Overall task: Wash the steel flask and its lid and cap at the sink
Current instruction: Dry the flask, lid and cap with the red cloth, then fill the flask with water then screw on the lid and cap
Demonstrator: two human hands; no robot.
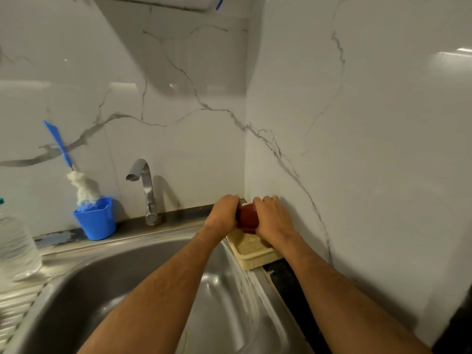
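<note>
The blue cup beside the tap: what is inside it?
A bottle brush stands in the blue cup, white head down, blue handle leaning up and left. The cup's wall hides whatever else is inside.

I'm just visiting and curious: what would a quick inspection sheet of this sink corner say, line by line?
Surface: steel sink, basin looks bare; ribbed drainboard on its left.
Job's things: a dark red object, gripped between both hands above the cream basket; whether it is the flask, lid or cap cannot be told.
Clutter: blue cup holding a blue-handled brush; clear plastic bottle at far left.
Grippers: left hand and right hand both curl round the red object.
Cables: nothing seen.
Surroundings: tap, no water seen running; marble-look wall tiles meeting in a corner.
</note>
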